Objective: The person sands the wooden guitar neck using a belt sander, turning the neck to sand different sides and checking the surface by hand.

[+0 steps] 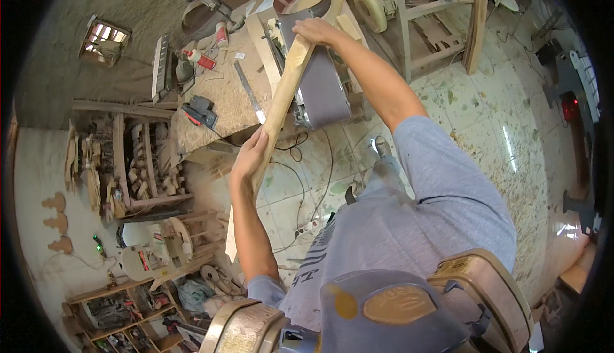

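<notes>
A long, pale wooden piece (282, 102) slants across the view, its upper part over the wide grey belt of a belt sander (327, 90). My right hand (314, 32) is closed over its far end, beside the belt. Lower down, my left hand (248, 156) grips the same piece, thumb along its top; some fingers are hidden underneath. The near end of the wood runs behind my left forearm and shows again past it. Whether the wood touches the belt, I cannot tell.
On the workbench (220, 122) left of the sander lie a metal ruler (248, 87), a black and red power tool (199, 111) and a red bottle (203, 60). Cables (330, 167) trail over the tiled floor. A wooden frame (409, 39) stands at far right. My respirator (390, 308) fills the bottom.
</notes>
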The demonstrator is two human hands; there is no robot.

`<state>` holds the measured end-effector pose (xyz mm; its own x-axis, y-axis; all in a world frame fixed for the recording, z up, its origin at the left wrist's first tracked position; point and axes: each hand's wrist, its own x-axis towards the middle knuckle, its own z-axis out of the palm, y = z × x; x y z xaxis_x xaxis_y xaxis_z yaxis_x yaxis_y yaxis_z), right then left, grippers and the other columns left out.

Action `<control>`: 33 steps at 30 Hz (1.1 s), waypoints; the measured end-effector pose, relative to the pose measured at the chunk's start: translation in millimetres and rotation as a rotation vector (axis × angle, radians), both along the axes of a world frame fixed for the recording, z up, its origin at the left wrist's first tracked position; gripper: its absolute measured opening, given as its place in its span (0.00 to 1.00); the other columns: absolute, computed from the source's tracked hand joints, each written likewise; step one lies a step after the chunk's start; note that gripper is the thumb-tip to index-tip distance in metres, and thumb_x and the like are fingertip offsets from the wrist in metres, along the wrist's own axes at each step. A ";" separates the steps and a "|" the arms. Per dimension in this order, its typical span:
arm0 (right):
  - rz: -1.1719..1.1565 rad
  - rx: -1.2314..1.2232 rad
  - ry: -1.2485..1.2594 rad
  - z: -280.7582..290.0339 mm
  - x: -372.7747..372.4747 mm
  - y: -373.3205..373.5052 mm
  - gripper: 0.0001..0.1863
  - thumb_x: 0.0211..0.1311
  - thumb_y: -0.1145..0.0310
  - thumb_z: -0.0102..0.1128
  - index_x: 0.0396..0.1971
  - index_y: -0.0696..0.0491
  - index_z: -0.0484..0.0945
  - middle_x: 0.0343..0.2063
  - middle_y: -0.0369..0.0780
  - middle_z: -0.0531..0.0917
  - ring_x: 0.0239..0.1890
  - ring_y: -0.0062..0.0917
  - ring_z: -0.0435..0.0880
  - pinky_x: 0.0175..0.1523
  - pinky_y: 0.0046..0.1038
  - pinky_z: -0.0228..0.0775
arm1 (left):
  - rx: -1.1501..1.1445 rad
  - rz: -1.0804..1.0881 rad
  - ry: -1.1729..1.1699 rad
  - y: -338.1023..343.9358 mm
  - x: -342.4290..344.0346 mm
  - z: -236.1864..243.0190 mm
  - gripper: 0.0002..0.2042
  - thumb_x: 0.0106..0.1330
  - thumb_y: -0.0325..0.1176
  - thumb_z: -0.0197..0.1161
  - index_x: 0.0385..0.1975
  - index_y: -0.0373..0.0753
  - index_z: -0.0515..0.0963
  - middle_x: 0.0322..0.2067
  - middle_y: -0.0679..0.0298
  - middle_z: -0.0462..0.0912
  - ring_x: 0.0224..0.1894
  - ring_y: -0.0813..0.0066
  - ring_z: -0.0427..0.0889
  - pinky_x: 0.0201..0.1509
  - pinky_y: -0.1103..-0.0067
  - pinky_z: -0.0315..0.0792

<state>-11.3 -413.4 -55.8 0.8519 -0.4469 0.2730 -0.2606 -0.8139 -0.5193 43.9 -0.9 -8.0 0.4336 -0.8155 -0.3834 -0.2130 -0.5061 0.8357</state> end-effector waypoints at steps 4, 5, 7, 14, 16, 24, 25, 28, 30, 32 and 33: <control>0.030 -0.009 -0.013 0.3 4.5 10.0 0.24 0.64 0.52 0.42 0.42 0.53 0.83 0.48 0.48 0.83 0.52 0.50 0.80 0.58 0.45 0.70 | -0.008 0.000 0.015 9.3 5.6 -4.5 0.24 0.78 0.46 0.49 0.67 0.40 0.67 0.46 0.67 0.77 0.41 0.78 0.74 0.42 0.78 0.73; 0.016 0.005 -0.042 -0.1 5.5 15.1 0.24 0.64 0.52 0.42 0.42 0.52 0.83 0.49 0.48 0.83 0.52 0.50 0.80 0.58 0.45 0.70 | 0.000 -0.005 0.014 12.2 7.2 -4.9 0.24 0.77 0.46 0.49 0.68 0.42 0.67 0.50 0.66 0.77 0.43 0.77 0.75 0.45 0.78 0.73; 0.006 0.019 -0.055 1.4 6.0 26.0 0.24 0.64 0.52 0.42 0.42 0.51 0.84 0.51 0.48 0.82 0.52 0.50 0.80 0.59 0.45 0.70 | 0.012 0.011 0.034 15.8 4.4 -1.1 0.24 0.78 0.47 0.48 0.67 0.41 0.68 0.47 0.66 0.78 0.40 0.78 0.75 0.43 0.77 0.74; -0.013 -0.033 -0.082 3.4 -8.4 23.1 0.21 0.66 0.53 0.48 0.46 0.48 0.84 0.59 0.47 0.77 0.56 0.45 0.78 0.62 0.41 0.68 | 0.072 0.090 0.242 8.3 10.6 0.7 0.27 0.79 0.53 0.41 0.63 0.39 0.71 0.45 0.64 0.79 0.35 0.73 0.80 0.40 0.75 0.78; -0.051 -0.017 -0.123 -1.8 -19.5 16.2 0.20 0.66 0.53 0.50 0.47 0.48 0.84 0.60 0.46 0.77 0.57 0.44 0.78 0.62 0.40 0.68 | 0.241 0.168 0.259 -7.7 10.7 6.9 0.27 0.78 0.54 0.41 0.62 0.38 0.72 0.45 0.62 0.80 0.34 0.73 0.81 0.39 0.75 0.79; -0.122 -0.023 -0.194 27.6 -64.5 -13.8 0.18 0.64 0.54 0.52 0.39 0.49 0.86 0.43 0.41 0.84 0.47 0.42 0.81 0.54 0.41 0.72 | 0.282 -0.028 -0.668 -67.3 98.7 -78.3 0.33 0.73 0.55 0.38 0.69 0.38 0.63 0.73 0.44 0.53 0.75 0.45 0.51 0.75 0.61 0.50; -0.178 -0.100 -0.217 22.6 -84.3 -26.7 0.17 0.63 0.55 0.54 0.38 0.50 0.86 0.39 0.41 0.85 0.44 0.43 0.82 0.51 0.41 0.73 | 0.431 -0.339 -0.800 -93.5 89.6 -55.8 0.34 0.72 0.56 0.38 0.74 0.43 0.54 0.76 0.48 0.39 0.77 0.41 0.35 0.78 0.54 0.39; -0.190 -0.159 -0.368 -1.4 -110.3 -75.1 0.16 0.62 0.57 0.57 0.37 0.52 0.86 0.37 0.41 0.85 0.40 0.43 0.83 0.48 0.40 0.74 | 0.293 -0.350 -0.915 -143.4 71.9 -51.4 0.36 0.71 0.58 0.38 0.75 0.45 0.51 0.76 0.48 0.40 0.78 0.46 0.34 0.77 0.53 0.34; -0.167 -0.110 -0.426 -7.0 -130.9 -102.7 0.14 0.61 0.59 0.59 0.37 0.53 0.86 0.37 0.42 0.85 0.39 0.43 0.83 0.46 0.39 0.75 | 0.217 -0.164 -0.860 -176.6 48.4 -40.7 0.36 0.71 0.59 0.38 0.75 0.46 0.50 0.76 0.49 0.39 0.78 0.48 0.34 0.77 0.52 0.32; -0.224 -0.088 -0.419 -1.9 -152.7 -120.5 0.14 0.62 0.59 0.58 0.38 0.53 0.85 0.39 0.42 0.85 0.41 0.42 0.84 0.47 0.38 0.74 | 0.180 -0.090 -0.858 -209.0 26.1 -28.7 0.37 0.71 0.59 0.38 0.76 0.47 0.48 0.76 0.49 0.39 0.78 0.50 0.33 0.77 0.52 0.31; -0.232 -0.115 -0.414 1.2 -161.7 -133.6 0.15 0.63 0.59 0.58 0.39 0.53 0.85 0.40 0.42 0.85 0.42 0.42 0.84 0.48 0.38 0.74 | 0.171 -0.110 -0.889 -226.1 21.1 -22.8 0.37 0.71 0.59 0.38 0.76 0.47 0.48 0.76 0.49 0.39 0.78 0.50 0.34 0.77 0.51 0.31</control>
<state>-173.0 -547.0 -54.6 0.5433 -0.5590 0.6264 -0.2324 -0.8171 -0.5276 64.9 -227.0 -30.8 0.5507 -0.8322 -0.0645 -0.7970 -0.5472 0.2557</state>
